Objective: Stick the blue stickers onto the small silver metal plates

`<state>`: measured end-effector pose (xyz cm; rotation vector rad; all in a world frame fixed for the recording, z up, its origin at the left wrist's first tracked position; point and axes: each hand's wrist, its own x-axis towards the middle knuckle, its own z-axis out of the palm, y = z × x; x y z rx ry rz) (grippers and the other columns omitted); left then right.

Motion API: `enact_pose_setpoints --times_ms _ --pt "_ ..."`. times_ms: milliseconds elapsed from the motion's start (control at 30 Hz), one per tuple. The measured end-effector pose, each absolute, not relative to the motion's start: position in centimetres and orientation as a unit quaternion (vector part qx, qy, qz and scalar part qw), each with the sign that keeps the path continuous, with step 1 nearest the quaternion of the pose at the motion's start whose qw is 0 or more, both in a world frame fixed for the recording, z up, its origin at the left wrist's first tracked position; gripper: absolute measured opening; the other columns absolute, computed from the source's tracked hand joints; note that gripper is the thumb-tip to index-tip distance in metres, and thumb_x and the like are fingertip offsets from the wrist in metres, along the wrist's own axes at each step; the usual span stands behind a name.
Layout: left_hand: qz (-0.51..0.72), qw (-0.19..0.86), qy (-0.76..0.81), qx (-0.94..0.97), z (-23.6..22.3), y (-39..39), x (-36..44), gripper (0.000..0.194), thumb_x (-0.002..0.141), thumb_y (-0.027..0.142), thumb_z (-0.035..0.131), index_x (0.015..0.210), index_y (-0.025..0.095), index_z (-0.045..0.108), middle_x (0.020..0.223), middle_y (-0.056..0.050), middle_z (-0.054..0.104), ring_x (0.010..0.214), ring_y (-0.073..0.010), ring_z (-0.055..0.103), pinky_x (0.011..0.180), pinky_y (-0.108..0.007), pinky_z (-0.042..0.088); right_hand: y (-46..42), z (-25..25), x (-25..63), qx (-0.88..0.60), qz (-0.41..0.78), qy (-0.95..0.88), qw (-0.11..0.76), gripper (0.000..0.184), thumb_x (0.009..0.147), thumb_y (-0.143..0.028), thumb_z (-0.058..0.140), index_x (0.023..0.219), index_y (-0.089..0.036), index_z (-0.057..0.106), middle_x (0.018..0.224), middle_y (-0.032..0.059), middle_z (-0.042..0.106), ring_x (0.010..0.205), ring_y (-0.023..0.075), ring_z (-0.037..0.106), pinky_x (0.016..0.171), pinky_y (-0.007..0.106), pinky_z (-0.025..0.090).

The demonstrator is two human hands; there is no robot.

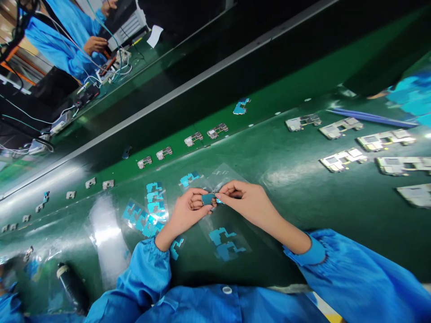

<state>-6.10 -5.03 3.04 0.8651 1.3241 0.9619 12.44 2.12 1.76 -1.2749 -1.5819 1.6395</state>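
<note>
My left hand (189,208) holds a small circuit board (208,199), its dark blue-green face up, between thumb and fingers. At the board's right end, my right hand (249,202) is closed in a pinch, with a bit of bright blue beside the fingertips. Whether that bit is film or part of the board cannot be made out. Clear sheets carrying blue cut-out film pieces lie around both hands: a sheet (155,197) to the left, a blue piece (189,178) beyond my left hand, and two pieces (226,244) below my hands.
Several metal-shielded circuit boards (342,159) lie to the right near blue tweezers (373,117). More boards (193,139) line the green strip ahead, with a blue-covered board (241,106) among them. A clear plastic stack (109,237) and dark bottle (71,285) are left. Co-workers' blue sleeves (411,96) show.
</note>
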Motion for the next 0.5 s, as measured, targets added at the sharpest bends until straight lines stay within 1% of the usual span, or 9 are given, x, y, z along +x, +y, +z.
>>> enact_pose_setpoints --times_ms 200,500 --pt "0.418 0.598 0.57 0.378 2.85 -5.09 -6.22 0.04 0.075 0.026 0.081 0.105 0.017 0.056 0.087 -0.004 0.075 0.07 -0.0138 0.073 0.072 -0.026 0.061 2.05 1.55 12.26 -0.466 0.597 -0.593 0.272 0.023 0.076 -0.043 0.069 0.076 -0.021 0.069 0.073 0.0036 0.073 0.07 0.0206 0.069 0.069 0.033 0.056" --pt "0.413 0.598 0.576 0.375 2.5 -5.14 -6.38 0.042 0.075 0.029 0.082 0.106 0.017 0.056 0.089 -0.006 0.076 0.07 -0.0135 0.072 0.071 -0.025 0.059 2.1 1.78 11.78 -0.475 0.556 -0.62 0.283 0.017 0.075 -0.038 0.066 0.07 -0.021 0.067 0.068 0.0016 0.07 0.064 0.0174 0.066 0.065 0.03 0.053"
